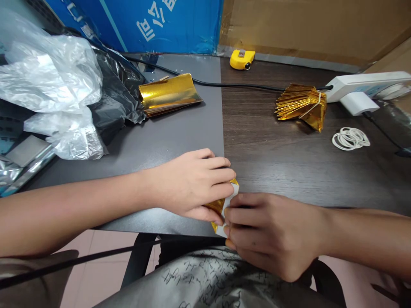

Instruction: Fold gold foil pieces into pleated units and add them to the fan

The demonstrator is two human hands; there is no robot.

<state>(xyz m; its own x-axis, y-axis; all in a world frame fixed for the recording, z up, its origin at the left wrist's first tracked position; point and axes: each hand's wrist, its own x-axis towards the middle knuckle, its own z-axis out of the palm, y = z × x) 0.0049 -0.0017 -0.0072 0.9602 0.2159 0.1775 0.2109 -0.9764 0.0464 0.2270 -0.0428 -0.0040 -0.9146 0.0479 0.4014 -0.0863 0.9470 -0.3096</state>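
A small folded sheet of gold foil paper (230, 200) with a white underside lies at the table's near edge, partly covered by both hands. My left hand (195, 184) reaches across from the left and rests over it. Its fingers bend onto the far part and its thumb presses the near part, holding the sheet down. From the right, my right hand (272, 233) pinches the white edge of the same sheet with fingertips pressed together. What lies under the left palm is hidden.
A stack of gold foil sheets (170, 95) lies at back left beside crumpled plastic bags (51, 77). A rubber-banded gold bundle (303, 105), white rubber bands (350, 139), a power strip (366, 83) and a yellow tape measure (241, 60) sit farther right. A black cable (247, 85) crosses the table.
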